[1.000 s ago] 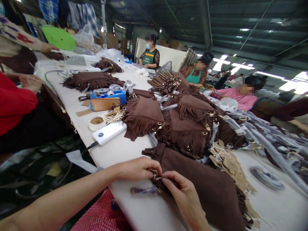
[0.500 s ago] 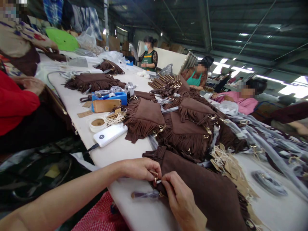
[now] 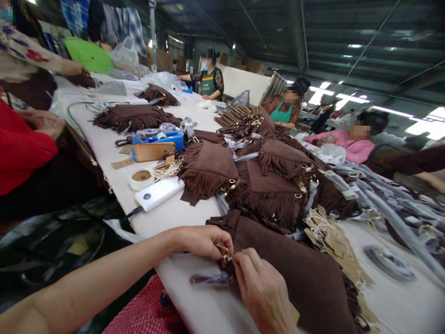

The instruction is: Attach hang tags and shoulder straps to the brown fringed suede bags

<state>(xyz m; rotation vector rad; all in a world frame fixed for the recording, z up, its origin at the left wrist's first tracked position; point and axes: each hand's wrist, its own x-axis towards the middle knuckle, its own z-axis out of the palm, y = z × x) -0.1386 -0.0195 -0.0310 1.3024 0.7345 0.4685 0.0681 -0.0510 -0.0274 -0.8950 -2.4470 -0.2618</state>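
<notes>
A large dark brown fringed bag (image 3: 288, 260) lies flat in front of me. At its near left corner my left hand (image 3: 205, 241) is closed, pinching a gold metal clasp (image 3: 225, 255). My right hand (image 3: 262, 285) is closed too, its fingertips together at the clasp on a small white end that looks like tag string. A bit of tan card (image 3: 295, 313) shows beside my right palm. Just below the hands, on the table, lies a plastic-wrapped brown strap piece (image 3: 210, 280). My fingers partly hide the clasp.
More fringed bags (image 3: 212, 162) are heaped beyond. A white power bank (image 3: 160, 192), a tape roll (image 3: 141, 179), a phone (image 3: 155, 151) and a blue holder (image 3: 175, 139) stand left. Tan tags with strings (image 3: 330, 236) and wrapped straps (image 3: 389, 222) lie right. Several people are around the table.
My right hand has shifted slightly and turned at the clasp, and the tan card edge shows more beside it. The far person in the green apron has stretched an arm to the table.
</notes>
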